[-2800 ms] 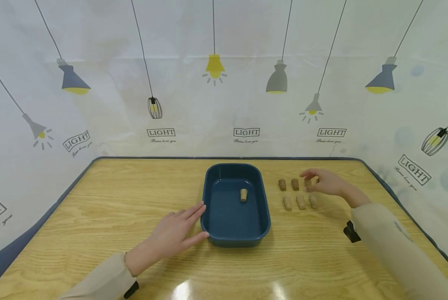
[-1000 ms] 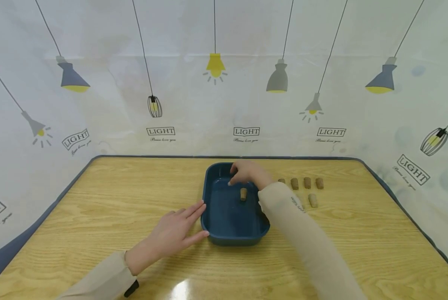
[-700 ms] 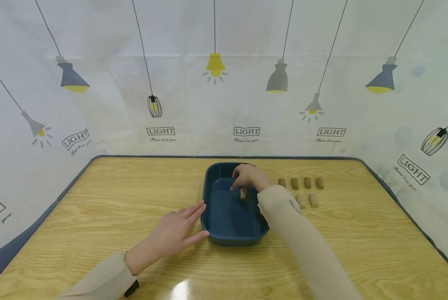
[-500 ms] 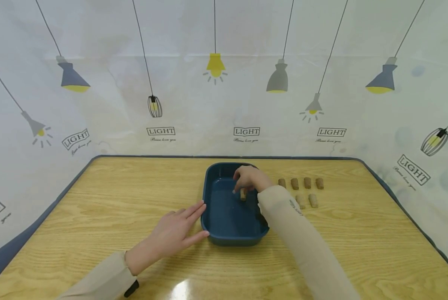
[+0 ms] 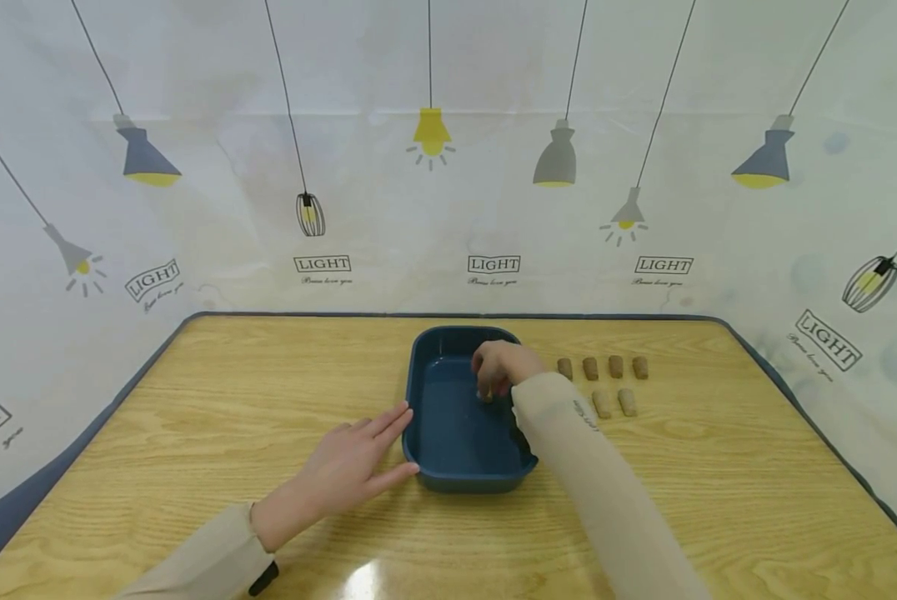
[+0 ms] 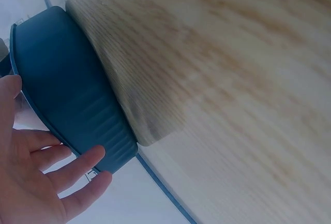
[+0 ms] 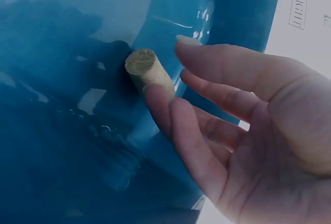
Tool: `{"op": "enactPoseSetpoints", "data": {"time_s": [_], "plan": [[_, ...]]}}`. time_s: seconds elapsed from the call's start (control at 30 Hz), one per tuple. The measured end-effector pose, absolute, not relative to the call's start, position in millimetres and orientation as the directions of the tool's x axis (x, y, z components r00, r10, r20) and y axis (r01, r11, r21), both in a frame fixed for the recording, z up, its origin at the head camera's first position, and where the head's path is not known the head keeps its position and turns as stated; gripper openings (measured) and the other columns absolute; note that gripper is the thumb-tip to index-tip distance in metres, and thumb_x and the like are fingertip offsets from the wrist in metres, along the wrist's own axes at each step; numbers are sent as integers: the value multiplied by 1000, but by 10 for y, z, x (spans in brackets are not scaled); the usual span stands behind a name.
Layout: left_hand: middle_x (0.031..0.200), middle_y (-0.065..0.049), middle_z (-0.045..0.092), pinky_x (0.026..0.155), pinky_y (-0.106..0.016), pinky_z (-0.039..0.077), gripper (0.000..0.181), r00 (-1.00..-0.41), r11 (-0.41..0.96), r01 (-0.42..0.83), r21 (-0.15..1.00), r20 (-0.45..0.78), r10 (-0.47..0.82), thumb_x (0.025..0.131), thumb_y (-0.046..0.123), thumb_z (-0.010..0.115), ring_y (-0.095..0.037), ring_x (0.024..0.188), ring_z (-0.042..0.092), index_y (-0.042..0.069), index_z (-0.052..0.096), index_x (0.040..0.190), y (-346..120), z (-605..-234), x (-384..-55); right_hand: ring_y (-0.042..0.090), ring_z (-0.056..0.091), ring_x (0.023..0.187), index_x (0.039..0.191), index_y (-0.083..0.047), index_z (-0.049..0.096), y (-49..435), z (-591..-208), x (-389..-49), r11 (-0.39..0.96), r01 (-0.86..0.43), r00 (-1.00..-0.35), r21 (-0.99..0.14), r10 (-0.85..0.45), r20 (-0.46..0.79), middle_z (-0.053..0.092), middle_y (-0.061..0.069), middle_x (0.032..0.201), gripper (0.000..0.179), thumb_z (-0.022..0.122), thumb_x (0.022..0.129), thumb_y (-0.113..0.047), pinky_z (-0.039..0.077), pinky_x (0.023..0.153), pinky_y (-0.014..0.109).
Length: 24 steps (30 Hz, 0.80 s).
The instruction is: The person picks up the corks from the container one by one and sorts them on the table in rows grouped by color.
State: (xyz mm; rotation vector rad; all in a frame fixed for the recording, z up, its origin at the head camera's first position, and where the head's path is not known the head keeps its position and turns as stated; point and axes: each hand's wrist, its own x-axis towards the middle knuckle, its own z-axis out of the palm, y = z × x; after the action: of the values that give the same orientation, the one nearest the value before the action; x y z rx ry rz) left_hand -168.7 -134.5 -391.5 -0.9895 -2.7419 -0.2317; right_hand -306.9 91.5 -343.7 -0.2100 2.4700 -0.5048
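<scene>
My left hand (image 5: pixel 343 467) rests its outstretched fingers and thumb against the left rim of a dark blue rectangular tray (image 5: pixel 465 482). In the left wrist view those fingers lie spread along the tray's outer wall. Inside the tray, my right hand (image 5: pixel 499 367) reaches down over a small tapered cork stopper (image 7: pixel 142 63), mostly covered in the head view. Seen from the right wrist, the bent fingers come right up to the cork's side. The thumb (image 7: pixel 222 66) stands off from it, leaving a gap.
Right of the tray, several darker cork stoppers (image 5: pixel 590 368) form a back row on the wooden table (image 5: pixel 268 375). Nearer are lighter corks (image 5: pixel 602 404), beside the right sleeve (image 5: pixel 591 467). A white lamp-printed backdrop (image 5: pixel 388 183) stands behind the table.
My right hand has left the back row of corks, moved left over the tray, then lowered onto the cork there. My left hand has stayed at the tray's rim.
</scene>
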Motion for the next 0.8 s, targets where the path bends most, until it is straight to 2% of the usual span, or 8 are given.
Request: {"op": "enactPoseSetpoints", "data": {"time_s": [0.17,0.4,0.8], "plan": [[137,-4,35,73,-41,44,68,-748,760,646,71,255,612,87,57,36,-27,98,55,10,37,135,-1346,-3916,-1686,18,57,75,117,-4,52,934,-3503,-3077,906,-34,-806,-422,-274,-524,53,7,96,45,68,75,-4,47,62,28],[137,-5,36,70,-40,45,67,-741,758,650,59,267,615,87,56,37,-26,95,56,9,38,135,-1347,-3909,-1685,20,55,76,115,-4,51,931,-3614,-3103,845,3,-801,-535,-318,-507,52,10,94,41,64,77,0,48,66,30],[137,-4,35,70,-39,45,69,-747,762,645,59,256,613,87,58,34,-25,96,56,10,38,135,-1348,-3916,-1697,20,52,78,111,-4,53,870,-3758,-3149,813,-91,-810,-575,-396,-432,50,8,100,39,67,74,1,45,66,30]]}}
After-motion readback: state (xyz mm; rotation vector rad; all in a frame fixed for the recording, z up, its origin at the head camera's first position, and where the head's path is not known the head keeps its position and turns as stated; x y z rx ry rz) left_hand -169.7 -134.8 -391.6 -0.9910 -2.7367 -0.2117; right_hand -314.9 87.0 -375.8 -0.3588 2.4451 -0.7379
